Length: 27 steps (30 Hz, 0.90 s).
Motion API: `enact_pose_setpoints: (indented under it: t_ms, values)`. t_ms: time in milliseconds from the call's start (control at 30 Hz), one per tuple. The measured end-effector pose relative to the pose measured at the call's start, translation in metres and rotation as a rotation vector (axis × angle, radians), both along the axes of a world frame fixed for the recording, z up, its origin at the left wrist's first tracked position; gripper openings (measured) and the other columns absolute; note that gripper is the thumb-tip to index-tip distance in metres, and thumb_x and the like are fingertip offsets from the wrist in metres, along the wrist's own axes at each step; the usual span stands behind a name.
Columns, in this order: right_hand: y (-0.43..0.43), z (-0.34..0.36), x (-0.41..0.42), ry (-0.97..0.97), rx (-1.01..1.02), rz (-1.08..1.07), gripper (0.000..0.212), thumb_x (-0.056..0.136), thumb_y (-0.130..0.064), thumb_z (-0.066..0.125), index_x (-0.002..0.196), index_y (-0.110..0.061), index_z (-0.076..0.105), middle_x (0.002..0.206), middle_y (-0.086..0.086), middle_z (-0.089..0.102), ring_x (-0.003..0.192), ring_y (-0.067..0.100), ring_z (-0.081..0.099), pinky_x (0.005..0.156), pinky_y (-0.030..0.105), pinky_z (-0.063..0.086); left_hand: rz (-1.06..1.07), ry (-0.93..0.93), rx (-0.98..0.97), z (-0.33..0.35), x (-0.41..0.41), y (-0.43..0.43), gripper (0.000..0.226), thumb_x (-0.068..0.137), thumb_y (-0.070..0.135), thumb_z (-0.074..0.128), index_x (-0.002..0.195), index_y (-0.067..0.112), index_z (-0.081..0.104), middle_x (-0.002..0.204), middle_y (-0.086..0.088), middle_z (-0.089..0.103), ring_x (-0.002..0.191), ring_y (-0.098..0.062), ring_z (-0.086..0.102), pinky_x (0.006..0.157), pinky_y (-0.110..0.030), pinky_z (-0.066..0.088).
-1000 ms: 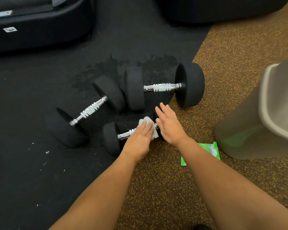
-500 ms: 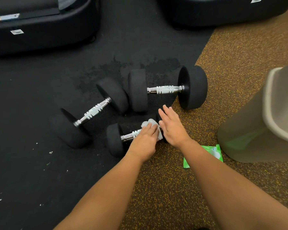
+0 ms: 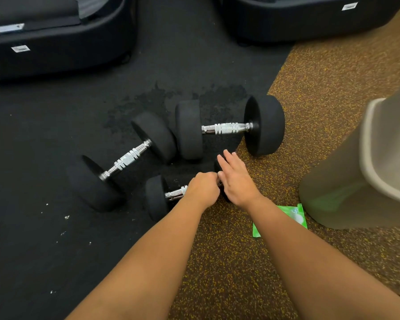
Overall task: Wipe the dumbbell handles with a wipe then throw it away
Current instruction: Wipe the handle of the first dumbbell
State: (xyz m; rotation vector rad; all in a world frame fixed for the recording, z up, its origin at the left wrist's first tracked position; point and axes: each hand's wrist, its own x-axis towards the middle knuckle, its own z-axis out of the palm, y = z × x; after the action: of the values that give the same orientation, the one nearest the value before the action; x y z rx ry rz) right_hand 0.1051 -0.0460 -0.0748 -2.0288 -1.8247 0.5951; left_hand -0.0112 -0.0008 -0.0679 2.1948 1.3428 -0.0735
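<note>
- The near dumbbell (image 3: 157,197) lies on the floor at the seam between the black mat (image 3: 44,227) and the brown speckled floor (image 3: 333,65). Its left head is on the mat; its right head is mostly hidden behind the hands.
- The left hand (image 3: 202,189) is closed around the right part of its silver handle (image 3: 177,193). The wipe is not visible; I cannot tell if it is inside the fist.
- The right hand (image 3: 237,180) is open, fingers straight and together, pointing to the far side. It lies flat against the right head of this dumbbell, touching the left hand.
- Both forearms are bare and come from the near edge.
- A second dumbbell (image 3: 123,161) lies tilted on the mat to the left. A third dumbbell (image 3: 229,128) lies farther, with its right head on the brown floor. Their inner heads are touching or almost touching.
- A green packet (image 3: 293,215) lies on the brown floor, just right of the right forearm and partly hidden by it.
- A beige bin (image 3: 346,181) stands at the right, just beside the packet. Something pale shows inside at the frame edge; I cannot tell what.
- The mat has a darker rough patch behind the dumbbells and small white specks at the near left.
- Two black equipment bases (image 3: 56,54) stand at the far side.
</note>
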Motion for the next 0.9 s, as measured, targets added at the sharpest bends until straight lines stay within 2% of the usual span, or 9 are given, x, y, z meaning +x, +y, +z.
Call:
enact_pose_setpoints:
  t_ms: [67, 100, 167, 233, 333, 433, 567, 733, 900]
  values:
    - [0.0, 0.0, 0.0, -0.008, 0.004, 0.007, 0.05, 0.102, -0.024, 0.033, 0.149, -0.011, 0.02, 0.159, 0.009, 0.009, 0.146, 0.026, 0.0, 0.117, 0.028, 0.001, -0.054, -0.057, 0.062, -0.008, -0.003, -0.007, 0.023, 0.095, 0.014, 0.042, 0.111, 0.011, 0.059, 0.107, -0.01, 0.06, 0.099, -0.027, 0.057, 0.084, -0.039, 0.049]
    - [0.0, 0.0, 0.0, -0.011, 0.001, 0.01, 0.05, 0.102, -0.024, 0.033, 0.149, -0.011, 0.02, 0.159, 0.009, 0.009, 0.146, 0.026, 0.0, 0.117, 0.028, 0.001, -0.114, -0.072, 0.102, -0.013, -0.007, -0.012, 0.03, 0.093, 0.011, 0.043, 0.12, 0.011, 0.055, 0.117, -0.01, 0.056, 0.109, -0.026, 0.053, 0.095, -0.039, 0.045]
    - [0.0, -0.001, 0.0, -0.014, -0.002, 0.004, 0.05, 0.102, -0.026, 0.032, 0.149, -0.012, 0.019, 0.159, 0.008, 0.009, 0.146, 0.025, -0.001, 0.117, 0.028, 0.001, -0.25, -0.003, 0.161, -0.02, -0.016, -0.022, 0.051, 0.092, 0.008, 0.042, 0.143, 0.01, 0.037, 0.145, -0.011, 0.037, 0.137, -0.029, 0.03, 0.116, -0.037, 0.024]
    - [0.0, -0.001, 0.0, -0.017, 0.008, -0.002, 0.05, 0.102, -0.026, 0.031, 0.149, -0.013, 0.019, 0.159, 0.007, 0.009, 0.147, 0.024, -0.001, 0.117, 0.028, 0.002, -0.326, 0.106, 0.222, -0.021, -0.025, -0.03, 0.059, 0.095, 0.01, 0.037, 0.15, 0.008, 0.017, 0.159, -0.009, 0.013, 0.147, -0.028, 0.005, 0.12, -0.037, 0.005]
    - [-0.002, -0.001, -0.001, -0.033, 0.0, 0.0, 0.051, 0.102, -0.026, 0.031, 0.149, -0.013, 0.018, 0.159, 0.007, 0.008, 0.147, 0.024, -0.002, 0.116, 0.027, 0.0, -0.372, 0.199, 0.249, -0.019, -0.038, -0.032, 0.057, 0.098, 0.011, 0.03, 0.151, 0.008, 0.008, 0.16, -0.008, 0.001, 0.147, -0.026, -0.005, 0.118, -0.035, -0.005]
    - [-0.003, 0.0, -0.001, -0.051, 0.001, 0.006, 0.052, 0.102, -0.025, 0.032, 0.149, -0.012, 0.017, 0.159, 0.008, 0.008, 0.147, 0.025, -0.002, 0.116, 0.028, 0.0, -0.296, 0.187, 0.205, -0.012, -0.045, -0.029, 0.058, 0.099, 0.013, 0.034, 0.151, 0.009, 0.008, 0.161, -0.007, 0.001, 0.148, -0.023, -0.004, 0.117, -0.031, -0.006]
    - [0.0, 0.0, -0.002, -0.058, -0.02, 0.004, 0.052, 0.102, -0.025, 0.032, 0.149, -0.012, 0.015, 0.159, 0.008, 0.006, 0.147, 0.025, -0.003, 0.117, 0.029, -0.001, -0.155, 0.126, 0.138, -0.002, -0.028, -0.033, 0.058, 0.097, 0.009, 0.035, 0.151, 0.008, 0.013, 0.16, -0.008, 0.01, 0.147, -0.026, 0.002, 0.119, -0.033, 0.003]
    - [-0.002, 0.0, -0.001, -0.083, -0.036, 0.022, 0.052, 0.102, -0.025, 0.029, 0.15, -0.012, 0.014, 0.159, 0.008, 0.004, 0.146, 0.026, -0.005, 0.119, 0.034, 0.001, -0.35, 0.178, 0.153, -0.002, -0.018, -0.037, 0.063, 0.096, 0.007, 0.035, 0.152, 0.011, 0.006, 0.161, -0.006, -0.002, 0.147, -0.031, -0.004, 0.12, -0.04, 0.005]
    - [-0.003, 0.0, -0.001, -0.029, -0.064, 0.004, 0.052, 0.102, -0.025, 0.03, 0.15, -0.014, 0.013, 0.16, 0.005, 0.002, 0.146, 0.024, -0.006, 0.121, 0.039, 0.006, -0.504, 0.333, 0.245, -0.005, -0.042, -0.032, 0.058, 0.099, 0.009, 0.029, 0.151, 0.007, 0.005, 0.16, -0.008, -0.005, 0.146, -0.032, -0.008, 0.12, -0.041, 0.003]
